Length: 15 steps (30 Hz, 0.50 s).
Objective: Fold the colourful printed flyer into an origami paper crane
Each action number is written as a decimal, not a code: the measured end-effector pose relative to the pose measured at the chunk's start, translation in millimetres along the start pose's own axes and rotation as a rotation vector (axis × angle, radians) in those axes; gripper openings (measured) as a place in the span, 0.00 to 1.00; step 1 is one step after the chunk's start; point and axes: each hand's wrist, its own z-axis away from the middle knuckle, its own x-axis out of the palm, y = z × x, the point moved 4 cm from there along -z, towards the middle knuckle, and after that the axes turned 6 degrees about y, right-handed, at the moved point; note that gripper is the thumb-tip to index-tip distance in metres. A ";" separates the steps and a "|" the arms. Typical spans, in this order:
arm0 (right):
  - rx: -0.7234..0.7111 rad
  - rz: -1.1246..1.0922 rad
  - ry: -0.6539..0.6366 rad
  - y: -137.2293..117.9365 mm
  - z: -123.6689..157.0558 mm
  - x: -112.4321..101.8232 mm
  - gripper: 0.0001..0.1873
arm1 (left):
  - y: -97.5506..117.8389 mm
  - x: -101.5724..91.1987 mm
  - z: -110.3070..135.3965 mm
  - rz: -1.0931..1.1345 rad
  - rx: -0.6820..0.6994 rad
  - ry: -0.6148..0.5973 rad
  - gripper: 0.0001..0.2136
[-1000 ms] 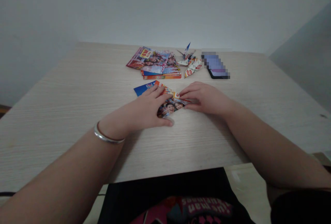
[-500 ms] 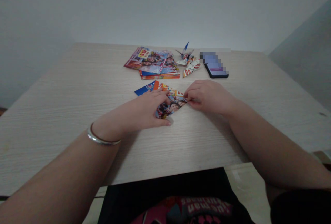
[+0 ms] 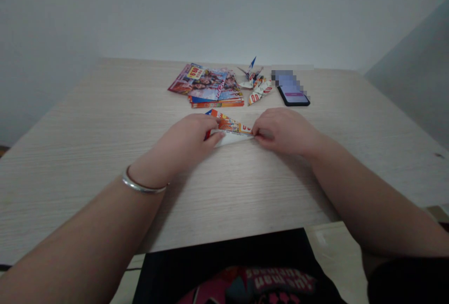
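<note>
Closest to me, well on the near side of the stack of leaflets [image 3: 206,86], I see a dark printed garment [image 3: 224,266] at the table's [image 3: 87,121] front edge, and both bare forearms run from there toward the stack. The left wrist carries a silver bangle [image 3: 142,186]. Farther on, still short of the stack, the left hand [image 3: 185,142] lies knuckles up with its fingers curled and closed. Thumb and fingertips pinch the left end of a folded colour sheet [image 3: 229,131]. The right hand [image 3: 284,131] sits level with it, on the right-hand side of the stack's line, fingers bent inward and closed on the sheet's right tip. The sheet itself lies low on the tabletop between the two hands, just in front of the stack and apart from it. Its orange printed face shows along the far edge and a white flap along the near edge. I cannot tell how many layers are folded under. The stack rests flat, its leaflets slightly fanned. Just beside the stack on its right stands a small paper crane [image 3: 253,77] with one wing tip raised, and a second folded paper piece [image 3: 261,92] lies against it. Right of those, farther from the stack, a dark phone [image 3: 294,93] lies flat, its screen blurred out. Beyond the stack the table ends at a plain pale wall [image 3: 224,14].
</note>
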 end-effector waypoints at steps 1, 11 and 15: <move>0.007 -0.008 0.005 -1.5 0.2 0.1 0.09 | -1.5 0.9 -1.0 -0.024 -0.022 0.015 0.13; -0.125 -0.163 0.113 -7.6 -4.9 15.0 0.15 | -10.1 14.9 -9.3 -0.135 -0.011 0.090 0.11; -0.134 -0.119 0.116 -8.2 -9.1 21.1 0.15 | -11.6 17.6 -10.1 -0.173 -0.011 0.089 0.10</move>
